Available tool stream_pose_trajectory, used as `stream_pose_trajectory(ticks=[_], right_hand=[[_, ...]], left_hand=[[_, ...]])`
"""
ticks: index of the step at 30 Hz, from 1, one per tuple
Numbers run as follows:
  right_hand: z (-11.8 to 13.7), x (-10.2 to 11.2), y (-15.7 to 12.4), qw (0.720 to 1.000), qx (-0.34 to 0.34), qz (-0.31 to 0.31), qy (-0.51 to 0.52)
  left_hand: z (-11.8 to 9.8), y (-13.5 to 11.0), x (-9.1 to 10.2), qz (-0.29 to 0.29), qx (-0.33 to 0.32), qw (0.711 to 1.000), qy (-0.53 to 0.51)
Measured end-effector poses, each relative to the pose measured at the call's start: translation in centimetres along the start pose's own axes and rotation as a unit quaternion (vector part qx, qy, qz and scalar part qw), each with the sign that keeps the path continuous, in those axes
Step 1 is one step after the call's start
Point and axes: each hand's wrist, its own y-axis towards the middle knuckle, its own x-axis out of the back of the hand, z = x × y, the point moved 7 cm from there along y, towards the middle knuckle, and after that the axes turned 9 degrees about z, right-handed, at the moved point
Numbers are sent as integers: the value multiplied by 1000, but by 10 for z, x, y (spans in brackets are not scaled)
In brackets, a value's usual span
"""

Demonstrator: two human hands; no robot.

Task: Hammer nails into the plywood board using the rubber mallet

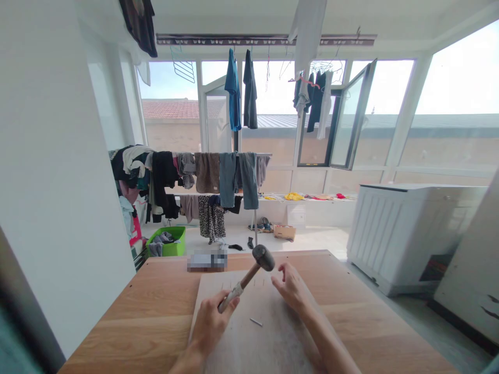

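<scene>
My left hand (213,316) is closed around the pale-wrapped handle of a rubber mallet (263,258). Its dark head tilts up to the right, above the far part of a pale wooden board (228,343). Several thin nails (255,283) seem to stand upright near the board's far edge, partly behind the mallet. My right hand (289,286) hovers by the board's far right side, fingers bent and apart, with nothing visible between them. A short metal rod (256,322), perhaps a punch or large nail, lies loose on the board between my forearms.
The board rests on a wooden table (156,311); a blurred-out box (207,261) sits at its far edge. Beyond stand a clothes-laden drying rack (206,174), a green basket (167,241) and a cardboard box (284,232). A white appliance (384,234) is at the right.
</scene>
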Motion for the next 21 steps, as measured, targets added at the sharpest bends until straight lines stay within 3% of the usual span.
stream_pose_trajectory(ticks=[2,4,7,9,16,21], right_hand=[[23,7,-3,999,25,26,-24],[49,0,-9,988,58,142,-27],[71,-26,-31,925,60,374,-39],[74,-39,-44,889,45,450,-67],[71,-56,-47,894,42,440,-74],[62,-24,-18,933,32,352,62]], left_hand=[[0,-2,0,-6,1,1000,-14],[-1,-4,1,-13,3,1000,-23],[-2,-4,1,-19,-5,999,-39],[-1,-4,1,-22,-11,999,-49],[3,-2,0,-23,-15,998,-53],[2,-3,0,-23,-15,999,-45]])
